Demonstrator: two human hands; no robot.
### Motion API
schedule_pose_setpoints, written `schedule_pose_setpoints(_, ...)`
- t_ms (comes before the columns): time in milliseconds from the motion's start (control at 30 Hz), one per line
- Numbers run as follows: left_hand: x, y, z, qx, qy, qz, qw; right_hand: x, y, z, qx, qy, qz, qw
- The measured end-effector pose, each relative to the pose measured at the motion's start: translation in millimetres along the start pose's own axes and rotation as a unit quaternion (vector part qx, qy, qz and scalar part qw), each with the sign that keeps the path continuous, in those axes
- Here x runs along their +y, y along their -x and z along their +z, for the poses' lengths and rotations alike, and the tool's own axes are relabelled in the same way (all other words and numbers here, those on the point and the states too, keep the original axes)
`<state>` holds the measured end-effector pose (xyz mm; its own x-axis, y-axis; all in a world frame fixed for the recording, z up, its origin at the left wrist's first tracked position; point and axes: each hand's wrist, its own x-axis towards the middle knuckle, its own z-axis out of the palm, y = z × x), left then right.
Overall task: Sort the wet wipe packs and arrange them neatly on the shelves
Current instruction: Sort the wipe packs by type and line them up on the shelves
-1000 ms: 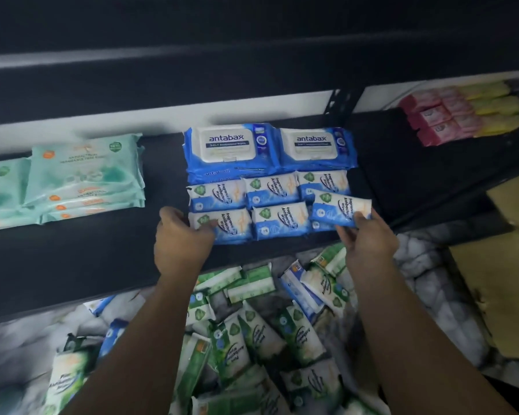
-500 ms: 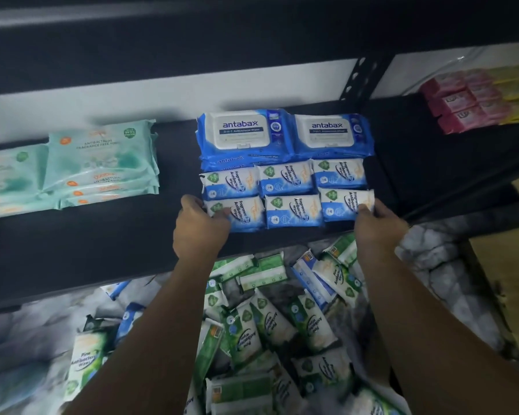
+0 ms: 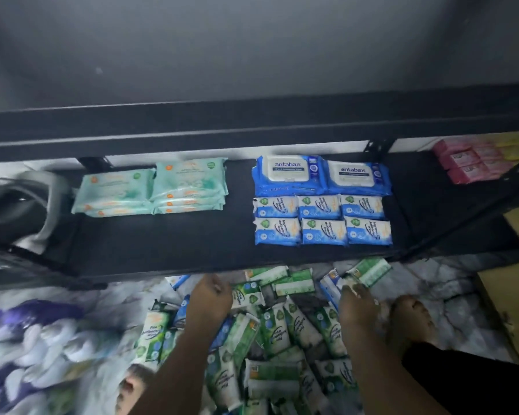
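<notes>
Blue packs (image 3: 322,220): six, two rows, beyond fingers | left hand (image 3: 212,298): curled, contents unclear | right hand (image 3: 357,304): grip unreadable

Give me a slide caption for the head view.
Left hand and right hand reach into green wipe packs on the floor below a shelf of blue packs.

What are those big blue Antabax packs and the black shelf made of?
The big blue Antabax packs look like soft, glossy plastic film, with sheen and crinkled edges; each white lid looks like stiffer moulded plastic. The black shelf looks matt, perhaps painted board or metal; the dim light leaves it open.
</notes>
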<state>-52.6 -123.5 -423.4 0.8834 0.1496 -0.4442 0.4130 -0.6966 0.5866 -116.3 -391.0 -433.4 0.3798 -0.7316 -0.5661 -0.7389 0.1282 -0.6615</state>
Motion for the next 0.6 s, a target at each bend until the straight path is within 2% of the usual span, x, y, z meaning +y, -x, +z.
schedule_pose_setpoints(167, -45, 39, -19, -0.068, -0.038, -0.053, 0.996, 18, 50, -1, -0.089, 0.079, -0.057, 0.991)
schedule_pose_setpoints(300, -77, 75, -27, -0.112, -0.058, -0.081, 0.989, 39, 87, 4, -0.101, 0.123, -0.080, 0.984)
schedule_pose_setpoints(367, -92, 92, -24, -0.128, -0.056, -0.098, 0.985, 50, 105, 6, -0.137, 0.169, -0.101, 0.971)
schedule_pose_setpoints(467, -108, 116, -13, -0.118, -0.094, -0.112, 0.982, 69, 124, 6, -0.198, 0.252, -0.160, 0.934)
schedule_pose_setpoints(600, -117, 126, -1, -0.090, -0.156, -0.093, 0.979, 94, 132, 19, -0.238, 0.394, -0.236, 0.856)
